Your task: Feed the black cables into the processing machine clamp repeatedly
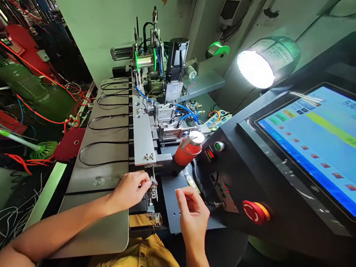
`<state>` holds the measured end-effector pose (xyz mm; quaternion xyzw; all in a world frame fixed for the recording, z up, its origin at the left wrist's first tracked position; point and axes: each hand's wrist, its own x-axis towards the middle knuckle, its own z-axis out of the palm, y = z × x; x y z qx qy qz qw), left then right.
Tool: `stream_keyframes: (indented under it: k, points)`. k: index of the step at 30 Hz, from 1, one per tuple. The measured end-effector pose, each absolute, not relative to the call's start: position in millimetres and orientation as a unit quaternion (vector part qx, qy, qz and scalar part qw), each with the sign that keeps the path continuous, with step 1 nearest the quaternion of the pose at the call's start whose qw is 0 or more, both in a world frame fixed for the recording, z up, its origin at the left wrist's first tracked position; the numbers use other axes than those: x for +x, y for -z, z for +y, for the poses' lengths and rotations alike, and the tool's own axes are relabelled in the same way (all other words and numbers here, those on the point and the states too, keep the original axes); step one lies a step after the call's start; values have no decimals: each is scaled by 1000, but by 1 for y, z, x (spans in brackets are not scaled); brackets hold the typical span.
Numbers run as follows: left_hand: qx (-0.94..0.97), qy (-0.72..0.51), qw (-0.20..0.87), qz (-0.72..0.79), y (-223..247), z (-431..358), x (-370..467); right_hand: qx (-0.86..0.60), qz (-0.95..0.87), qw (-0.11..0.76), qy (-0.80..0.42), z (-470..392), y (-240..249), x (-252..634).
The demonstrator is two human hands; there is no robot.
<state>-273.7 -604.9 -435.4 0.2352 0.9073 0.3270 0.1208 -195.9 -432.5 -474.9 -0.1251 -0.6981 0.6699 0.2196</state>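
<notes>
Head view: the left hand point(130, 187) rests at the near end of the black conveyor strip point(131, 120) that runs up the middle of the bench point(107, 143), its fingers point(143, 184) pinched together on a small metal clamp fixture point(153, 190) standing just at the strip's near end. Whether a thin wire is caught between those fingertips I cannot tell; the part is too small. The right hand point(191, 210) hovers just right of the fixture over the dark plate point(170, 216) at the bench's near right corner, fingers loosely curled with thumb and forefinger nearly meeting, holding nothing that shows.

Along the left side of the strip, several black cable loops point(108, 120) lie one behind another on the grey metal surface, each with its ends tucked into the strip; they run toward the winding and feeding head point(158, 77) at the far end. By that look, a good run of loops is already loaded, and the slot at the near end by the left hand is the one being worked on now. Further slots may remain, though this cannot be seen.

An orange-red cup point(189, 149) stands right of the strip, near the control console point(240, 173) with its touchscreen point(324, 143) and red stop button point(254, 211).
</notes>
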Motion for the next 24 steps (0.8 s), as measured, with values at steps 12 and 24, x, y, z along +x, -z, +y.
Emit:
stream_keyframes:
  k: [12,24]
  points:
    - [212,-307,137,918,436,-599,-277,-48,-753,85,-650,-431,493,-214]
    - [257,-256,53,930,441,-600,-271,26,-740,73,-668,-455,505,-238]
